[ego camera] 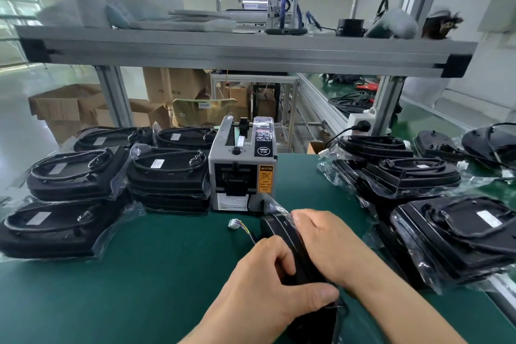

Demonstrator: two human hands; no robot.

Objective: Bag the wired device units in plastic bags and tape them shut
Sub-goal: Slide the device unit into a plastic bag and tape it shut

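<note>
The wired device unit point(282, 232) stands on edge on the green mat point(139, 274), at front centre, just in front of the tape dispenser point(243, 170). The left hand point(268, 288) grips the unit's near end, with the fingers curled round it and the thumb laid across its edge. The right hand point(329, 248) grips the unit from the other side, fingers curled over its top. A clear plastic bag point(275, 205) lies crumpled at the unit's far end, beside the right fingertips. The unit's white connector point(233, 223) rests on the mat to the left. Bagged units are stacked at left point(75, 173) and at right point(460, 237).
</note>
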